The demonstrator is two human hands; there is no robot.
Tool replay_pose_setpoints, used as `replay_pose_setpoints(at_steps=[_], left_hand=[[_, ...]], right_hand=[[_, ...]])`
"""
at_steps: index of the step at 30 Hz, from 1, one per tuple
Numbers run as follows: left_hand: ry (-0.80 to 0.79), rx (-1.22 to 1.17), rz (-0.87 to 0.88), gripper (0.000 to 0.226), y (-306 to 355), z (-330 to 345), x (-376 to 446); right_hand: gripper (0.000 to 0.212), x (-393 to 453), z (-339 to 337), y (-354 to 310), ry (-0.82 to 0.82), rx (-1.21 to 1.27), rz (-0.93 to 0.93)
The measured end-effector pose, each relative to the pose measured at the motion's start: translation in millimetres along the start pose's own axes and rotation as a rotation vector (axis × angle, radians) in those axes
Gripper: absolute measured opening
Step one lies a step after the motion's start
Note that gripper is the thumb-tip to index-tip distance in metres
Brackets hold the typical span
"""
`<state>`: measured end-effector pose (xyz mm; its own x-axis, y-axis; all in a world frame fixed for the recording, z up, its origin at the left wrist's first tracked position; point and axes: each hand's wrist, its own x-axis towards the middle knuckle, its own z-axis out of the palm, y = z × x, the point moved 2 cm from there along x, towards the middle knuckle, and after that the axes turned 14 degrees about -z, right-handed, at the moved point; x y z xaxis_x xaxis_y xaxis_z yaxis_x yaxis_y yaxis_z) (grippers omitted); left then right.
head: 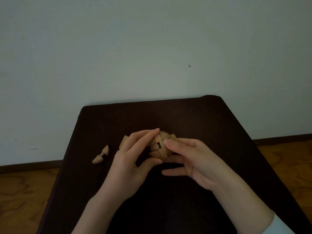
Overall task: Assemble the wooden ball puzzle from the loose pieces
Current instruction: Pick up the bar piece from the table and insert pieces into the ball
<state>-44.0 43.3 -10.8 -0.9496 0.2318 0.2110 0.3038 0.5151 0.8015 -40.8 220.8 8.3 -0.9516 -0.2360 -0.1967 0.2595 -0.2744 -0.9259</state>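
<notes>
Both hands, L & R, clamped on part-built wooden ball above dark surface; loose piece lies well left.

A pale grey-green wall fills everything beyond the fingers, plain but for 2 small dark marks, one up and to the right of them and a fainter one higher. A dark brown counter lies under the fingers, its far edge against the wall with rounded corners. A dark skirting runs along the wall's foot, left and right of the counter. Below it shows a floor of orange-brown wood with strong grain, on both sides. The light is dim and even.
</notes>
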Motion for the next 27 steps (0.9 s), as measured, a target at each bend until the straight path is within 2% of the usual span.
replay_pose_setpoints(at_steps=[8, 13, 20, 27], left_hand=[[0.007, -0.008, 0.012, 0.062, 1.6, -3.2, 0.2], [0.001, -0.031, 0.019, 0.060, 2.9, -2.0, -0.2], [0.019, -0.094, -0.011, 0.059, 3.0, 0.1, -1.6], [0.023, -0.118, -0.027, 0.059, 4.3, 0.3, -1.0]], right_hand=[[0.051, 3.7, -9.9, -2.2, 0.017, 0.093, 0.057], [0.044, 5.4, -10.2, 1.2, 0.041, 0.137, 0.074], [0.066, 6.3, 5.5, 10.0, -0.069, 0.328, 0.063], [0.070, 7.6, 14.4, 14.2, -0.121, 0.539, 0.029]])
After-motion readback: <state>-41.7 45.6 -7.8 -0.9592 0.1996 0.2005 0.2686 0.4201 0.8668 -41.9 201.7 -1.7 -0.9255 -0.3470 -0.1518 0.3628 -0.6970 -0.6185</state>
